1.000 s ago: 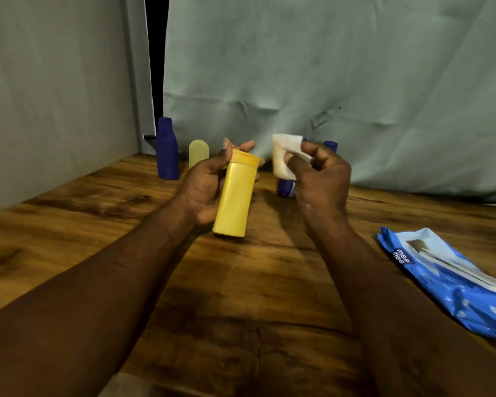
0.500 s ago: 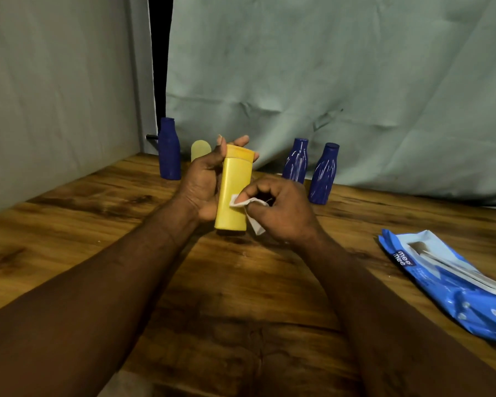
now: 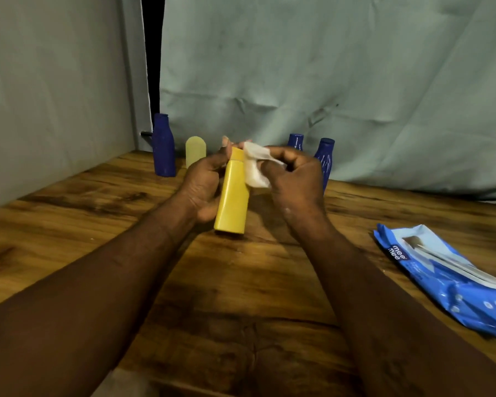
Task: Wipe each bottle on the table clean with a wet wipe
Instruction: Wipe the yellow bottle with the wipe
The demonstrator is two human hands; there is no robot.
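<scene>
My left hand point(image 3: 202, 183) grips a yellow bottle point(image 3: 232, 202), upright and slightly tilted, just above the wooden table point(image 3: 241, 282). My right hand point(image 3: 294, 179) pinches a white wet wipe point(image 3: 254, 167) against the bottle's upper right side near the cap. Behind them stand a tall blue bottle point(image 3: 163, 146), a pale yellow bottle point(image 3: 195, 151), and two smaller blue bottles point(image 3: 295, 141) point(image 3: 325, 159), both partly hidden by my right hand.
A blue wet-wipe pack point(image 3: 447, 279) lies open at the table's right side. A grey-green cloth backdrop point(image 3: 327, 67) hangs behind the table and a wall panel point(image 3: 55, 81) closes off the left.
My right hand has slid the wipe up from the bottle's lower part to its top. The yellow bottle stays in my left hand.
</scene>
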